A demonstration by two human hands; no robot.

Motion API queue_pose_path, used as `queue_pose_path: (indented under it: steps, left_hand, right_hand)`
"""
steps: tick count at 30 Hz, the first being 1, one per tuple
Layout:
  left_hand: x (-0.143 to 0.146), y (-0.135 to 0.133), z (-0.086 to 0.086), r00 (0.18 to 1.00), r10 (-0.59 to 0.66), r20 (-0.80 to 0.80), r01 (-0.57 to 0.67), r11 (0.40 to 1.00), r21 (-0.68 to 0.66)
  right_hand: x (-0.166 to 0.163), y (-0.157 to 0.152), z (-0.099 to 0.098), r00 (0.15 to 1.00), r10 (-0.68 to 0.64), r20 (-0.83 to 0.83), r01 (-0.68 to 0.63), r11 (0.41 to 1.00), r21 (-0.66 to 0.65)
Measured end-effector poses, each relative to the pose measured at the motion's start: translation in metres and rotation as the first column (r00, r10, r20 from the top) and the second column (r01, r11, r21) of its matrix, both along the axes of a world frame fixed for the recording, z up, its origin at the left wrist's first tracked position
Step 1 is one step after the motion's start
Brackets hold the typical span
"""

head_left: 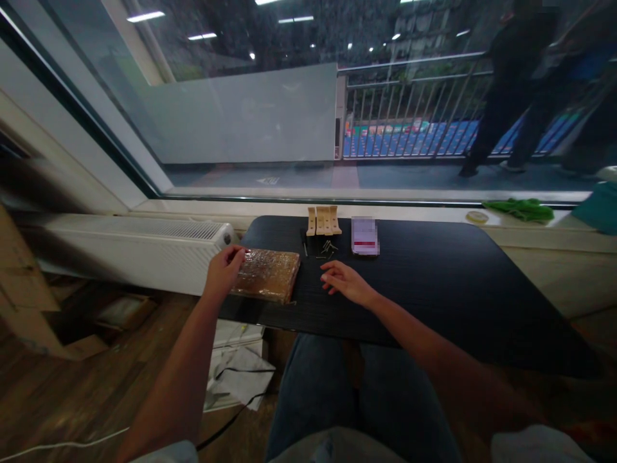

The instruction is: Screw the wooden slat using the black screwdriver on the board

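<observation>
A flat brown package (pixel 267 275) wrapped in shiny clear plastic lies at the left end of the black table. My left hand (pixel 225 269) grips its upper left corner, thumb and fingers closed there. Over the middle of the table hovers my right hand (pixel 348 283), fingers loosely apart and holding nothing. Just beyond it is a small pile of metal screws (pixel 328 247). Behind the screws stand light wooden pieces (pixel 323 220) with holes in them. To their left lies a thin dark tool with a metal shaft (pixel 304 244), perhaps a screwdriver.
A pale box-like item (pixel 365 236), its face pixelated, sits at the back of the black table (pixel 434 283). A white radiator (pixel 144 251) runs along the left. The windowsill carries a tape roll (pixel 477 217) and green cloth (pixel 520 209). People stand outside beyond the glass.
</observation>
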State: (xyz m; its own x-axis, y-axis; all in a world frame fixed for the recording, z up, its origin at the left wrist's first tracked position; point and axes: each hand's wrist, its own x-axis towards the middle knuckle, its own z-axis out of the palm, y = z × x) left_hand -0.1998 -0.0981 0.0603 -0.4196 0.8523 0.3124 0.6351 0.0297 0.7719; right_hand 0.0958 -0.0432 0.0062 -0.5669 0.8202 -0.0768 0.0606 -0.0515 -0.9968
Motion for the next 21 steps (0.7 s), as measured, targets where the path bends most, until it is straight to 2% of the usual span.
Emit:
queue_pose_path:
  steps: [5, 21]
  left_hand:
    - [-0.013, -0.005, -0.003, 0.993, 0.053, -0.107, -0.059, 0.997, -0.053]
    - [-0.046, -0.015, -0.021, 0.985, 0.076, -0.153, -0.094, 0.989, -0.113]
  right_hand:
    - [-0.012, 0.0, 0.0, 1.0, 0.031, 0.003, -0.031, 0.999, -0.014]
    - [-0.044, -0.002, 0.001, 0.996, 0.077, 0.048, -0.077, 0.997, -0.015]
